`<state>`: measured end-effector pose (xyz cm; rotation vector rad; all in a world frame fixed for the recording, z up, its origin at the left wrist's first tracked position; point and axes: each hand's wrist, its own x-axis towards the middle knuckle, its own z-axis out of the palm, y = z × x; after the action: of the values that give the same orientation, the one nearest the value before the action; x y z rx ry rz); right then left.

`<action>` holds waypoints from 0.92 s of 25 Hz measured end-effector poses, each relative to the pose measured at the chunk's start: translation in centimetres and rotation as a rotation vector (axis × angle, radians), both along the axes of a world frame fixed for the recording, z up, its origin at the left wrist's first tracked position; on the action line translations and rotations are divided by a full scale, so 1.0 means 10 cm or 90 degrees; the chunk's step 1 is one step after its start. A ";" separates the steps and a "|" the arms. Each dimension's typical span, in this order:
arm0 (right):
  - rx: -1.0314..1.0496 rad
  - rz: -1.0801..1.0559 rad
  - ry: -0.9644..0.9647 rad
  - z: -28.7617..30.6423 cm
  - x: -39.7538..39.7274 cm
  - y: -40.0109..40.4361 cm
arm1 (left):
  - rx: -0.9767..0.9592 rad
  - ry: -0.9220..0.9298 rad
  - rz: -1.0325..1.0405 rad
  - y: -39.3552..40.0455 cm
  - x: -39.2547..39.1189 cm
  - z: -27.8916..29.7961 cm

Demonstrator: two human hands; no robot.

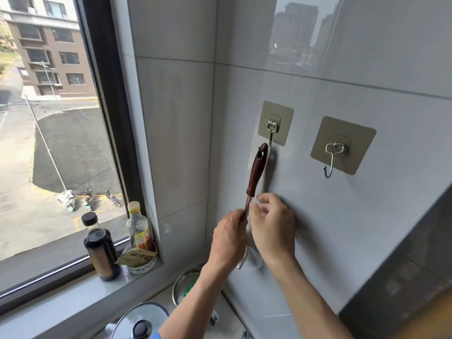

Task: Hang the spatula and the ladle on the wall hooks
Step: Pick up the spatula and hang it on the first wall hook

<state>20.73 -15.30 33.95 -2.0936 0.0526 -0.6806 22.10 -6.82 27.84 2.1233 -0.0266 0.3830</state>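
Note:
A utensil with a dark red-brown handle (256, 170) and a metal shaft stands upright against the tiled wall. Its hanging hole is at the tip of the left wall hook (271, 135). My left hand (228, 241) pinches the metal shaft just below the handle. My right hand (272, 228) is beside it with fingers spread, close to the shaft. The utensil's metal head (242, 260) shows partly below my hands, so I cannot tell whether it is the spatula or the ladle. The right wall hook (332, 160) is bare.
On the window sill stand a dark sauce bottle (100, 250), a yellow-capped bottle (138, 228) and a small bowl (141, 264). Below are a metal bowl (183, 285) and a glass pot lid (141, 321). A dark cabinet edge (403, 277) fills the lower right.

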 end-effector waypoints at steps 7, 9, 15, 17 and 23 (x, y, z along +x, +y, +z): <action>0.023 0.024 0.045 -0.31 -0.34 -0.29 | -0.008 -0.043 0.061 -0.10 0.12 -0.13; 0.026 0.034 0.056 -0.37 -0.37 -0.35 | -0.021 -0.052 0.068 -0.13 0.12 -0.16; 0.027 0.062 0.065 -0.51 -0.45 -0.44 | -0.099 -0.019 0.067 -0.15 0.11 -0.10; 0.020 0.073 0.075 -0.56 -0.52 -0.44 | -0.115 0.002 0.067 -0.12 0.06 -0.07; 0.016 0.081 0.168 -1.27 -0.87 -0.38 | -0.068 0.177 0.086 0.03 -0.85 -1.22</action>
<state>11.99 -19.06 21.30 -2.1307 0.0751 -0.3234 13.64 -6.53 15.60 2.0597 0.2935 0.1616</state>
